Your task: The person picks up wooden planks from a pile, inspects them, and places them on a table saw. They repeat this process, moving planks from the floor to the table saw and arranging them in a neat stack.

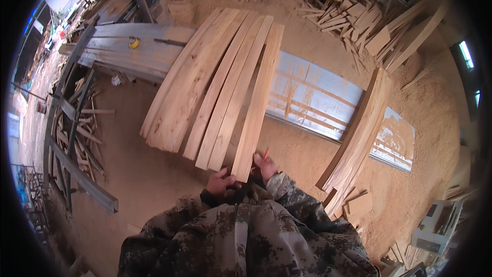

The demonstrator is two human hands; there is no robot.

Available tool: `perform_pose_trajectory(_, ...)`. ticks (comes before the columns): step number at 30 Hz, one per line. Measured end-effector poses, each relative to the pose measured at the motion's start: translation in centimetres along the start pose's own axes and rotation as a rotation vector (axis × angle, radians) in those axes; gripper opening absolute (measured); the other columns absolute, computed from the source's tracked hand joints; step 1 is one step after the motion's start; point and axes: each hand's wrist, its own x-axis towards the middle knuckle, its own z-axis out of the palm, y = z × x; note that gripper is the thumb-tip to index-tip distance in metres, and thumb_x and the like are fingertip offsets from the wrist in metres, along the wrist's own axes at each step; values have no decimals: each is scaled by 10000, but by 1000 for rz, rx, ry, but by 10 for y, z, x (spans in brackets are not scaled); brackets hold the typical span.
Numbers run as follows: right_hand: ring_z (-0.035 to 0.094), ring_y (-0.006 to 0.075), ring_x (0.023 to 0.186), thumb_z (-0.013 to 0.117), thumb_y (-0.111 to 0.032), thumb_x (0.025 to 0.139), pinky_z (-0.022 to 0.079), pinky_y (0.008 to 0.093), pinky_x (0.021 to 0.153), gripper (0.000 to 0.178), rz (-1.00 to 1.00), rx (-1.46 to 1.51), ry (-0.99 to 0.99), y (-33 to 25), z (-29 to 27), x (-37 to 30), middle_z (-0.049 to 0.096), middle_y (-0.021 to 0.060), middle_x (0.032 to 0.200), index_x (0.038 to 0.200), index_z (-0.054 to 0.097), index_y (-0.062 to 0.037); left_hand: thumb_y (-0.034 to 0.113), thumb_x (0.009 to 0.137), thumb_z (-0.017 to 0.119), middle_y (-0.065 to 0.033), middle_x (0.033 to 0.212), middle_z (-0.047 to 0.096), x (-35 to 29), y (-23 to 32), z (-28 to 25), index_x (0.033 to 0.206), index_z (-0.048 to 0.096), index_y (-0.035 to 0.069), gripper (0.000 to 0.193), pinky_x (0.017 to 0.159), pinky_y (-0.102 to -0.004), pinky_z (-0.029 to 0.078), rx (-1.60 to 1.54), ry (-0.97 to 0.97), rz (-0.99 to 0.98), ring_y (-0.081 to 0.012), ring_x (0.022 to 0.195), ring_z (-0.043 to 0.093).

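Right hand (265,165) fingers hidden behind plank (258,102) end; pencil (266,154) mostly hidden.

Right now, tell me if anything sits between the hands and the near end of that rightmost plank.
Nothing visible does. The left hand and the right hand, which holds an orange pencil, are both right at the near end of the rightmost plank, with no gap showing.

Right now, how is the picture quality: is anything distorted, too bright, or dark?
Head view: fisheye bends the planks and metal table toward the rim; corners are black; the window at right is overexposed; both hands, left hand and right hand, look sharp, evenly lit.
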Motion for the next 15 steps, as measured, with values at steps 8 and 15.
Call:
perform_pose_trajectory(8, 657, 261, 992, 442, -261, 1028, 541, 399, 864, 378, -136, 326, 13, -60, 6, 56, 663, 114, 1156, 1275, 545, 6, 167, 917, 672, -102, 957, 675, -50, 28, 14, 1174, 525, -45, 364, 712, -318, 544, 276, 77, 232, -156, 771, 648)
perform_pose_trajectory(15, 627, 302, 1080, 461, -294, 1021, 492, 443, 952, 369, -48, 560, 37, -100, 30, 89, 654, 126, 1188, 1249, 570, -25, 195, 813, 733, -176, 994, 655, -118, 51, 34, 1259, 518, -41, 549, 648, -359, 518, 1238, 536, 616, -289, 704, 659)
